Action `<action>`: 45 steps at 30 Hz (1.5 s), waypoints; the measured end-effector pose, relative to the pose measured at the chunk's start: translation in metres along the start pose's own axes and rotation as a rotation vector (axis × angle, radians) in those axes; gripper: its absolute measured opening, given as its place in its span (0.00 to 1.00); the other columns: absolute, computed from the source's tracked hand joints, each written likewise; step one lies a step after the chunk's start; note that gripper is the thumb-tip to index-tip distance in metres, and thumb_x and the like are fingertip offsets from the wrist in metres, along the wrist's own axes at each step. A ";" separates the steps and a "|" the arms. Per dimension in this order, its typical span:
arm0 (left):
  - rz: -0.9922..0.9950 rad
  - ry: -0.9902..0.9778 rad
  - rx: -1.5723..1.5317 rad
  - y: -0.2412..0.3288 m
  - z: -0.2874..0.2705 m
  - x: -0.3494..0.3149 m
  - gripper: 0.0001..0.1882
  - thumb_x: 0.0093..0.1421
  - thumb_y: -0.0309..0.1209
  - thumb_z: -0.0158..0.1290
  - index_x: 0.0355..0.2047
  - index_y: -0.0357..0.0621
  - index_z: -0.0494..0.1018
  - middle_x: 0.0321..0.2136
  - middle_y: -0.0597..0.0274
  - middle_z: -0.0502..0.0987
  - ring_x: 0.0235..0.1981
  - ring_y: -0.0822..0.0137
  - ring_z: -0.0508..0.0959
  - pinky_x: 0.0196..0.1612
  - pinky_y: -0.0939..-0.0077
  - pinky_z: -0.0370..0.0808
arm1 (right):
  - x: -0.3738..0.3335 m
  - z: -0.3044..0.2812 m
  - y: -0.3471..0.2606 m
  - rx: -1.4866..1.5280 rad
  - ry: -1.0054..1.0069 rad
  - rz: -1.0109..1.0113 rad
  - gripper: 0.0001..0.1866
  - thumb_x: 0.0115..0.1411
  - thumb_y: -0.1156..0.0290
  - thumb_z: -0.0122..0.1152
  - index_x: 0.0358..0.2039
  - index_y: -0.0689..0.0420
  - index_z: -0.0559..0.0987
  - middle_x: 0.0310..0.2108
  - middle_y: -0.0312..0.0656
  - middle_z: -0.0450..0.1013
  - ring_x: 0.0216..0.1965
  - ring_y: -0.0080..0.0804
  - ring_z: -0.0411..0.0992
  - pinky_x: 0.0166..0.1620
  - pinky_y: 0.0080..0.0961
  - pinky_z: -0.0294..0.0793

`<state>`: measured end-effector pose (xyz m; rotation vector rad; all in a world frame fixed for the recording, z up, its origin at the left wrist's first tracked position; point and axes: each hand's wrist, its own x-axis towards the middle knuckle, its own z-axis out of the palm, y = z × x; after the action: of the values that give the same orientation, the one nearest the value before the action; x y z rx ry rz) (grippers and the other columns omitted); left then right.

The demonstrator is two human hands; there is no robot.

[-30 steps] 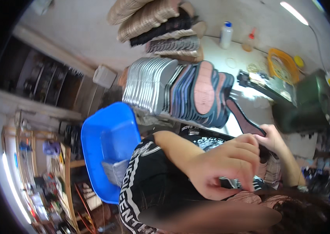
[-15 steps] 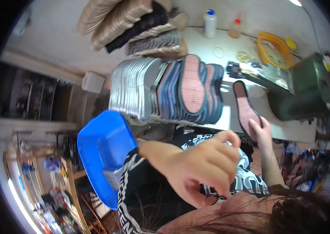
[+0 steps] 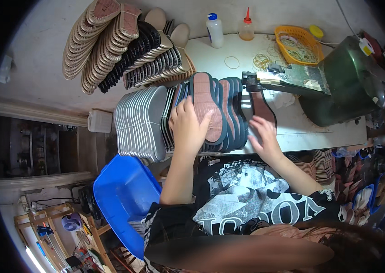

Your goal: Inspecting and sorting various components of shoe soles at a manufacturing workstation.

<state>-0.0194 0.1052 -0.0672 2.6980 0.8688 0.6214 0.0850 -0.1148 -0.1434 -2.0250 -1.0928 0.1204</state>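
My left hand (image 3: 187, 127) rests at a row of stacked shoe insoles, fingers spread over the left edge and thumb on the face of the front insole (image 3: 208, 98), which is pink with a dark rim. It does not look clasped round it. A single pink and dark insole (image 3: 261, 109) lies on the white table, its far end hidden beneath the metal arm (image 3: 288, 81) of a green machine (image 3: 342, 91). By that insole's near left edge is my right hand (image 3: 267, 141), fingers apart, fingertips at or just over it.
Silver insoles (image 3: 140, 120) tied in a bundle stand left of the row. Beige and black bundles (image 3: 110, 41) lean behind. Two bottles (image 3: 215, 32) and a yellow basket (image 3: 298, 43) of rubber bands stand at the back of the table (image 3: 229, 50). A blue tub (image 3: 126, 195) sits lower left.
My left hand has moved from in front of my chest to the stacked insoles. My right hand has let go of the single insole, now partly under the machine's arm. The view has shifted.
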 end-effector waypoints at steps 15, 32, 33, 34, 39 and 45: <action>-0.139 0.235 -1.235 0.055 0.023 -0.040 0.37 0.62 0.25 0.50 0.64 0.38 0.40 0.50 0.48 0.66 0.50 0.63 0.69 0.55 0.68 0.64 | 0.019 -0.023 -0.046 0.911 -0.418 0.390 0.25 0.56 0.70 0.64 0.52 0.61 0.68 0.43 0.39 0.72 0.44 0.24 0.71 0.48 0.24 0.71; -0.451 -0.508 -1.859 0.077 -0.010 -0.018 0.13 0.62 0.31 0.52 0.44 0.37 0.69 0.36 0.58 0.78 0.32 0.72 0.78 0.38 0.79 0.76 | 0.034 -0.044 -0.036 1.728 -0.581 0.508 0.28 0.61 0.46 0.53 0.45 0.60 0.72 0.37 0.33 0.71 0.35 0.15 0.69 0.40 0.14 0.70; -0.453 -0.492 -1.839 0.078 -0.003 -0.021 0.12 0.62 0.31 0.52 0.43 0.37 0.70 0.35 0.58 0.78 0.32 0.72 0.78 0.37 0.79 0.76 | 0.037 -0.046 -0.054 1.699 -0.456 0.524 0.23 0.61 0.50 0.56 0.42 0.59 0.73 0.33 0.30 0.71 0.33 0.13 0.69 0.37 0.12 0.70; -0.455 -0.476 -1.819 0.078 0.004 -0.023 0.12 0.62 0.31 0.52 0.43 0.36 0.70 0.35 0.58 0.78 0.31 0.72 0.78 0.37 0.80 0.76 | 0.039 -0.049 -0.069 1.668 -0.332 0.540 0.19 0.61 0.55 0.59 0.40 0.58 0.74 0.29 0.28 0.70 0.31 0.11 0.69 0.34 0.09 0.70; -0.327 -0.384 -1.658 0.066 0.008 -0.025 0.10 0.61 0.30 0.54 0.39 0.36 0.73 0.33 0.61 0.79 0.30 0.74 0.77 0.36 0.80 0.74 | 0.062 -0.056 -0.028 1.337 -0.714 0.320 0.11 0.59 0.62 0.62 0.31 0.58 0.78 0.26 0.28 0.72 0.25 0.11 0.68 0.30 0.11 0.70; -0.228 -0.168 -1.336 0.062 0.022 -0.011 0.16 0.56 0.29 0.60 0.40 0.33 0.71 0.35 0.60 0.77 0.33 0.72 0.76 0.41 0.79 0.72 | 0.099 -0.084 -0.041 0.518 -0.634 0.160 0.13 0.57 0.67 0.59 0.22 0.64 0.77 0.16 0.34 0.67 0.22 0.14 0.64 0.28 0.18 0.66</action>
<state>0.0140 0.0471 -0.0684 1.3933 0.4158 0.5866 0.1549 -0.0813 -0.0319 -1.6190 -1.1122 1.0732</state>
